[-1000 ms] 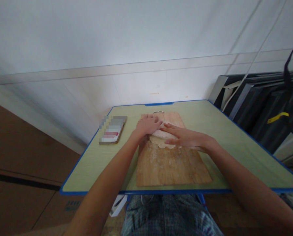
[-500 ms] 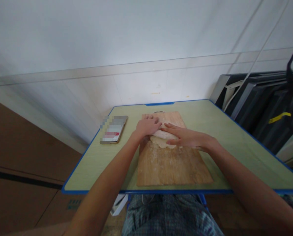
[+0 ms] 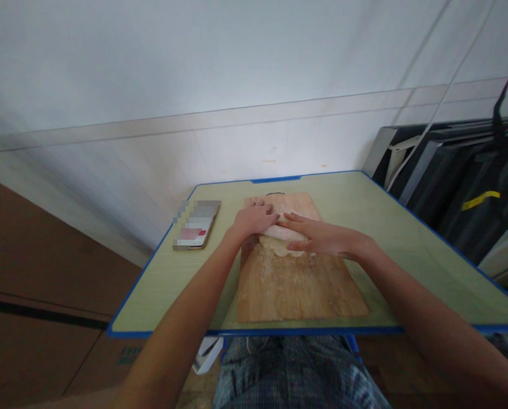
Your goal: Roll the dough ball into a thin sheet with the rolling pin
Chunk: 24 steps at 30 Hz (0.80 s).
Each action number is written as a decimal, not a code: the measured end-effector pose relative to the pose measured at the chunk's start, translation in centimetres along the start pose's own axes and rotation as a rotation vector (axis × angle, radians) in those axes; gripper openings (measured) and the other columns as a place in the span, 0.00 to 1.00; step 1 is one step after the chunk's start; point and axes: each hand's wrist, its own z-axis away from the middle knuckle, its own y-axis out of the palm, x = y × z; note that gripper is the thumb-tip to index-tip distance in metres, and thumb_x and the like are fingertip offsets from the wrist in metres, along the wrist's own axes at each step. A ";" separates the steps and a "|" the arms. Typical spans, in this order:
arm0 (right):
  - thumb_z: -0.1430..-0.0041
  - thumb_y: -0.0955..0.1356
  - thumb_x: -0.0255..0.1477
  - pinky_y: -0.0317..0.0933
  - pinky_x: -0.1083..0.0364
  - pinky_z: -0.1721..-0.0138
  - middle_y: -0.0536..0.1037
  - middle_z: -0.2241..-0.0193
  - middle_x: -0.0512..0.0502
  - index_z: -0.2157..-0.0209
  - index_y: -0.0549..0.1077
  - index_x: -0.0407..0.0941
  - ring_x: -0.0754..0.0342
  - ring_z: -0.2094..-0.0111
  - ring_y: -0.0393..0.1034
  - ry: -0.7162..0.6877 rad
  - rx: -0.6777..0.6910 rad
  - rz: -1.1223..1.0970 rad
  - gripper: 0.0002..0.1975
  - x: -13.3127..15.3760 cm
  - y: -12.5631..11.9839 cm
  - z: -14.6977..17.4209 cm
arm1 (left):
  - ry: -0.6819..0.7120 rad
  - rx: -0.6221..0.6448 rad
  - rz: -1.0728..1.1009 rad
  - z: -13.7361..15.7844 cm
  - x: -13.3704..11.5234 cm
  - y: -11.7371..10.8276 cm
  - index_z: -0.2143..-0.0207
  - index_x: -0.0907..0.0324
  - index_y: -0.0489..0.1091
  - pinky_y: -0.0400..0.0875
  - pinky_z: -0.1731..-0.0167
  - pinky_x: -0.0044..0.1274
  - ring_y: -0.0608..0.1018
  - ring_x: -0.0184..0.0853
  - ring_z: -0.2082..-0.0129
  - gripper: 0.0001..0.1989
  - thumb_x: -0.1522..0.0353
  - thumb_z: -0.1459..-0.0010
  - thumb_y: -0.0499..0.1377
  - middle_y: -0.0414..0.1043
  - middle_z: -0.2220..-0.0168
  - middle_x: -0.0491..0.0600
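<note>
A flattened sheet of pale dough [image 3: 275, 245] with a ragged near edge lies on a wooden cutting board [image 3: 299, 289]. Across its far part runs a whitish, floury cylinder [image 3: 283, 232]; whether it is a rolling pin or rolled-up dough I cannot tell. My left hand [image 3: 254, 218] lies over the cylinder's left end, its fingers pointing away from me. From the right, my right hand [image 3: 316, 234] rests flat on the other end with fingers stretched and the thumb apart, near the dough's edge. Both palms face down, hiding much of the cylinder.
The board lies on a pale green table [image 3: 160, 301] with a blue rim. A phone [image 3: 197, 224] is on the left side. A white wall [image 3: 237, 150] stands behind the table, and dark panels [image 3: 454, 176] lean at the right. Light flour dusts the board.
The view has shifted very slightly. My hands, the cylinder and the dough keep almost the same places on the board.
</note>
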 end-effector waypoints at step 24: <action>0.41 0.51 0.50 0.40 0.41 0.41 0.53 0.39 0.49 0.40 0.54 0.51 0.46 0.38 0.38 -0.009 -0.062 -0.048 0.31 0.2 -0.1 0.3 | 0.079 0.013 -0.045 -0.2 0.3 -0.2 0.55 0.55 0.68 0.58 0.50 0.31 0.65 0.38 0.48 0.16 0.64 0.38 0.44 0.66 0.50 0.52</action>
